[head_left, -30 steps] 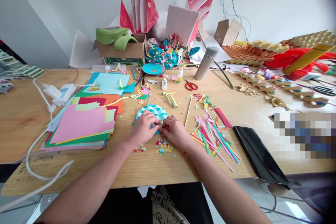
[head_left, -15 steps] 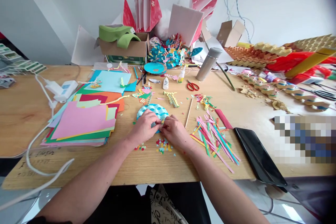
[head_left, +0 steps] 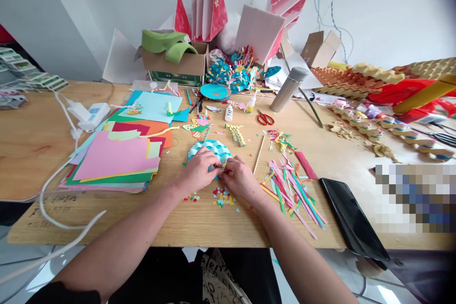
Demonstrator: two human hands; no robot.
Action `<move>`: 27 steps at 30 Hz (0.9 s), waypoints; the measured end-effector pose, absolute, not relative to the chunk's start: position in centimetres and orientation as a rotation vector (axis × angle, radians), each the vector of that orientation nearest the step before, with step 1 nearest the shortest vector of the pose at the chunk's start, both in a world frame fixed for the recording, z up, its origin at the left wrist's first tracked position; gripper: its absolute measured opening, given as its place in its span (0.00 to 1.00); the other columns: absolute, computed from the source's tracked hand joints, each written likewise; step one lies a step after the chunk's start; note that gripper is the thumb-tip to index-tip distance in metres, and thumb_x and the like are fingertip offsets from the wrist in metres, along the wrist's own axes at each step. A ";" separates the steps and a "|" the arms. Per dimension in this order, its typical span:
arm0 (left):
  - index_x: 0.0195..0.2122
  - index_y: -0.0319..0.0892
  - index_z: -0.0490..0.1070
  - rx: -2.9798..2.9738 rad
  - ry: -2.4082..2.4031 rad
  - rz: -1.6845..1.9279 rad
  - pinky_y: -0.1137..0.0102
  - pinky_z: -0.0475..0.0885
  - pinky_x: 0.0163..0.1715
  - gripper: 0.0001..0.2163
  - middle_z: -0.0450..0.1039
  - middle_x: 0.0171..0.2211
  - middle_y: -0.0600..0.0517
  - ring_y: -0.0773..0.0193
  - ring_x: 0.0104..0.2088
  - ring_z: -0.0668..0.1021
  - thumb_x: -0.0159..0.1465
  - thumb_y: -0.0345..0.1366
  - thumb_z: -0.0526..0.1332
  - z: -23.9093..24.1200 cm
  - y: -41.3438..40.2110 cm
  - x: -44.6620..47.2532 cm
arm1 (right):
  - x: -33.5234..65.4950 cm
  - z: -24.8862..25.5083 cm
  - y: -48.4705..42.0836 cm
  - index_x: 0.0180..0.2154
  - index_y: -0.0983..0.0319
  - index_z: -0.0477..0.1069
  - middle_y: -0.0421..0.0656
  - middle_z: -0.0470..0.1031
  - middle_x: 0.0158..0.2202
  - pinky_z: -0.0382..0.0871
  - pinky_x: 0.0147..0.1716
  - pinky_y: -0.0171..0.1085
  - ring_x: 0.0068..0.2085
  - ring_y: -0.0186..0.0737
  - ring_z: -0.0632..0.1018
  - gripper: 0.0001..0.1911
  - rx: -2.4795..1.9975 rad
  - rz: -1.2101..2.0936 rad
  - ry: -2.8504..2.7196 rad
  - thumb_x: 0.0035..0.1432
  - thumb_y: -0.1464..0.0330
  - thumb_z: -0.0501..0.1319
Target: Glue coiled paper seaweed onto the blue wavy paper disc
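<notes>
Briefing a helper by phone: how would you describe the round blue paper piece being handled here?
On the long wooden table, find the stack of coloured paper sheets. Just right of it, under both hands, lies a round light-blue paper disc. Its rows of scallops set it apart from the teal disc farther back.

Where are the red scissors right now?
In the head view, the red scissors lie on the table between the glue bottle and the steel flask.

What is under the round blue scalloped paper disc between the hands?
The round blue scalloped paper disc sits above the light wooden tabletop. The left hand and right hand cover part of it; whatever touches its underside cannot be seen.
</notes>
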State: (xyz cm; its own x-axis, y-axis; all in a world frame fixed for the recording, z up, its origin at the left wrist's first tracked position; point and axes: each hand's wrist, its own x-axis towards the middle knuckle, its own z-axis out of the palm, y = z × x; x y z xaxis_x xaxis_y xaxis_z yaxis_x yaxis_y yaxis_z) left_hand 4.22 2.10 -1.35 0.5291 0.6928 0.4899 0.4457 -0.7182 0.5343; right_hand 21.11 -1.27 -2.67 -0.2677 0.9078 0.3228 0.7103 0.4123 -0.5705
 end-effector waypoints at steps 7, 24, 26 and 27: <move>0.30 0.43 0.75 2.388 0.909 0.965 0.65 0.69 0.43 0.05 0.77 0.31 0.53 0.60 0.40 0.72 0.53 0.28 0.69 -0.9 2.5 3.6 | 21.1 -2.6 -1.3 0.19 0.60 0.62 0.39 0.67 0.23 0.61 0.33 0.32 0.32 0.37 0.68 0.15 -1.398 0.461 -2.050 0.52 0.77 0.62; 0.36 0.41 0.77 2.086 1.402 1.150 0.69 0.72 0.39 0.06 0.78 0.32 0.51 0.62 0.37 0.77 0.58 0.28 0.62 -0.3 4.4 1.3 | 21.0 -2.1 -1.3 0.18 0.60 0.62 0.40 0.68 0.22 0.61 0.32 0.33 0.31 0.37 0.69 0.14 -1.484 0.521 -2.029 0.50 0.77 0.61; 0.35 0.41 0.77 2.045 1.468 1.156 0.70 0.72 0.38 0.05 0.78 0.31 0.51 0.63 0.36 0.77 0.59 0.29 0.62 -0.1 4.4 1.1 | 21.0 -2.1 -1.3 0.18 0.60 0.62 0.39 0.68 0.22 0.60 0.32 0.33 0.31 0.37 0.69 0.14 -1.487 0.526 -2.039 0.50 0.76 0.61; 0.35 0.41 0.77 2.030 1.495 1.152 0.70 0.72 0.38 0.05 0.78 0.31 0.51 0.63 0.35 0.77 0.59 0.30 0.62 0.0 4.4 1.1 | 21.0 -2.0 -1.2 0.18 0.60 0.62 0.39 0.68 0.22 0.60 0.32 0.33 0.31 0.37 0.69 0.14 -1.488 0.528 -2.043 0.50 0.76 0.62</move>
